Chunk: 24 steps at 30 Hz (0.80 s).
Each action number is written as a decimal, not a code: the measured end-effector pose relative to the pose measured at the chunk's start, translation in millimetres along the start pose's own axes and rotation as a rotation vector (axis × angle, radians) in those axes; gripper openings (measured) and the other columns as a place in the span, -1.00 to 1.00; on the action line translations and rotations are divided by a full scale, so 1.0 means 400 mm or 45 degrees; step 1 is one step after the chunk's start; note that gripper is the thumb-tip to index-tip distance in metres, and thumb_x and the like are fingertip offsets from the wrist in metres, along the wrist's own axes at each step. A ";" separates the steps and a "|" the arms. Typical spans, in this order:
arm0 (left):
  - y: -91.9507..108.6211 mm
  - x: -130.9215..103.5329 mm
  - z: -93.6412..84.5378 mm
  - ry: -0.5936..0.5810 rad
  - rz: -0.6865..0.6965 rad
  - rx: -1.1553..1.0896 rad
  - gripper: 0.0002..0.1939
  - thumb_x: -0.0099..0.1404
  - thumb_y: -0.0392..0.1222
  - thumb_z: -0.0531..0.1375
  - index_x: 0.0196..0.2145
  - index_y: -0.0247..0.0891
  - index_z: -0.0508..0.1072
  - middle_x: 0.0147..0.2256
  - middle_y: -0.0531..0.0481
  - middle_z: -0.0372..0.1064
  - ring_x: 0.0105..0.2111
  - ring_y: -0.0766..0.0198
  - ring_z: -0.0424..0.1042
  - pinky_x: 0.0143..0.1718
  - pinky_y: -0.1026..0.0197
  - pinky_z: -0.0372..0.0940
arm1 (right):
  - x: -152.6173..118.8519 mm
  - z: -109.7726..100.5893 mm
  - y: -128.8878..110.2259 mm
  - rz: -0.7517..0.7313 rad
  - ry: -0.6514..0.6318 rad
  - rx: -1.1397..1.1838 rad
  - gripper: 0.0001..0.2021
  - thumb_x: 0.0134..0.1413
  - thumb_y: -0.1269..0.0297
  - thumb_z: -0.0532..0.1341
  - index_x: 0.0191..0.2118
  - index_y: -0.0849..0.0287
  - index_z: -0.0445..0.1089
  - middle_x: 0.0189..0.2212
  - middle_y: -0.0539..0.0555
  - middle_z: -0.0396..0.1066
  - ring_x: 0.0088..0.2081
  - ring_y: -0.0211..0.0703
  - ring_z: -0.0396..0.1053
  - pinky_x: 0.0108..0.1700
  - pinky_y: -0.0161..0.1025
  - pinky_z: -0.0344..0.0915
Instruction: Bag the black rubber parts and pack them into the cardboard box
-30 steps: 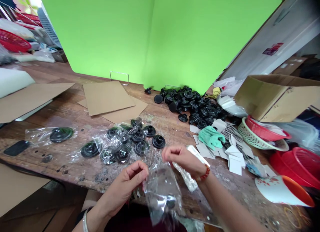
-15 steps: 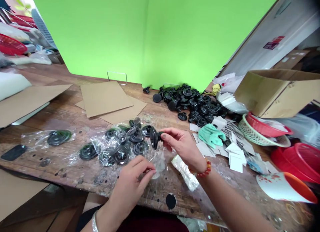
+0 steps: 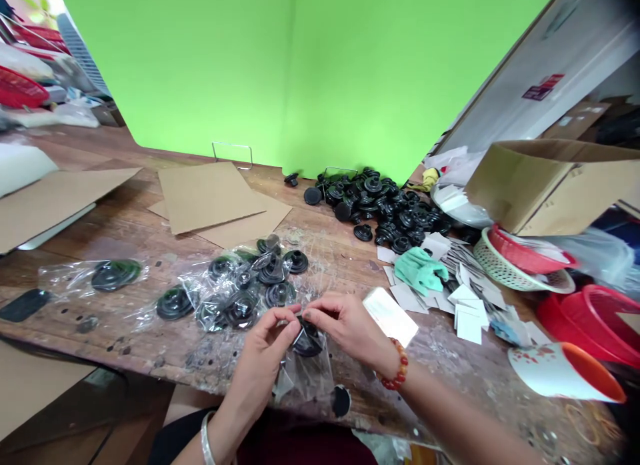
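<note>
A clear plastic bag (image 3: 313, 378) hangs from my fingers near the table's front edge, with a round black piece (image 3: 307, 342) inside it. My left hand (image 3: 270, 341) pinches the bag's top at the left. On the right, my right hand (image 3: 345, 321) pinches the same top edge, its fingertips almost meeting the left ones. Just left of and beyond my hands lie several bagged black pieces (image 3: 241, 309). A loose black piece (image 3: 295, 261) rests behind them. To the right of my right hand is a stack of clear bags (image 3: 390, 316).
A pile of black pieces (image 3: 370, 201) stands before a green board (image 3: 290, 78). White cards (image 3: 470, 323) and a green cloth (image 3: 421, 270) lie at the right, near baskets (image 3: 525, 271) and a cardboard box (image 3: 540, 185). Cardboard sheets (image 3: 210, 198) lie back left.
The black piece has gone from above the table into the bag. My right hand has moved down and toward me, and now grips the bag's top beside my left hand.
</note>
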<state>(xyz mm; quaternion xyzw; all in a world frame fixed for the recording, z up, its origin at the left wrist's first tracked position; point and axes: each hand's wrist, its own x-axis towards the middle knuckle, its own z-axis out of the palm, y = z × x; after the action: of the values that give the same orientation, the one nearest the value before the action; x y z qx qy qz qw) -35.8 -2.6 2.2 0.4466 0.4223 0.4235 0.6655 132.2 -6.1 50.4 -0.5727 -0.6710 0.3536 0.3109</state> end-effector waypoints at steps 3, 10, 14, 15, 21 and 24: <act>-0.005 0.001 0.007 0.001 -0.191 -0.321 -0.78 0.15 -0.04 0.29 -0.39 -0.20 0.38 -0.28 0.05 0.42 -0.30 0.30 0.34 -0.26 0.31 0.23 | -0.010 0.002 0.014 0.090 -0.094 0.232 -0.78 0.16 0.15 0.20 -0.23 0.16 0.50 -0.37 0.01 0.48 -0.36 -0.26 0.34 -0.32 -0.32 0.22; -0.018 -0.005 0.007 0.022 -0.198 -0.425 -0.80 0.17 -0.08 0.29 -0.37 -0.21 0.37 -0.27 0.08 0.43 -0.31 0.38 0.32 -0.24 0.37 0.21 | -0.025 0.002 0.048 0.099 -0.109 0.278 -0.91 0.08 0.36 0.22 -0.42 0.23 0.39 -0.48 -0.04 0.35 -0.41 -0.30 0.25 -0.34 -0.34 0.19; -0.020 -0.013 0.013 0.041 -0.158 -0.370 -0.78 0.18 -0.05 0.28 -0.37 -0.22 0.36 -0.29 0.07 0.42 -0.31 0.35 0.33 -0.23 0.34 0.22 | -0.033 0.009 0.042 0.060 -0.162 0.313 -0.88 0.14 0.29 0.19 -0.38 0.21 0.34 -0.45 -0.04 0.31 -0.40 -0.30 0.23 -0.34 -0.34 0.17; -0.019 -0.014 0.015 0.060 -0.159 -0.367 -0.77 0.19 -0.04 0.27 -0.36 -0.22 0.35 -0.30 0.07 0.42 -0.32 0.35 0.32 -0.25 0.34 0.22 | -0.036 0.013 0.040 0.087 -0.156 0.310 -0.88 0.13 0.26 0.21 -0.36 0.20 0.33 -0.44 -0.05 0.31 -0.41 -0.30 0.23 -0.36 -0.34 0.17; -0.019 -0.014 0.019 0.135 -0.120 -0.381 -0.77 0.19 -0.02 0.27 -0.33 -0.20 0.35 -0.30 0.09 0.40 -0.32 0.37 0.30 -0.25 0.37 0.21 | -0.055 0.039 0.038 -0.005 -0.018 0.106 -0.82 0.11 0.38 0.21 -0.49 0.20 0.27 -0.44 -0.04 0.27 -0.36 -0.29 0.22 -0.31 -0.33 0.14; -0.020 -0.015 0.015 0.115 -0.127 -0.368 -0.75 0.15 -0.04 0.30 -0.36 -0.23 0.37 -0.36 0.08 0.40 -0.35 0.38 0.30 -0.29 0.38 0.21 | -0.058 0.040 0.040 0.075 -0.047 0.288 -0.84 0.18 0.32 0.16 -0.43 0.19 0.25 -0.48 -0.06 0.25 -0.43 -0.32 0.19 -0.38 -0.36 0.13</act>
<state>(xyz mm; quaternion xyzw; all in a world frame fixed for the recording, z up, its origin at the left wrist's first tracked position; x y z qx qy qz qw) -30.5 -11.6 -2.7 0.3052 0.4079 0.4660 0.7234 131.4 -29.5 28.2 -0.5470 -0.6152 0.4466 0.3507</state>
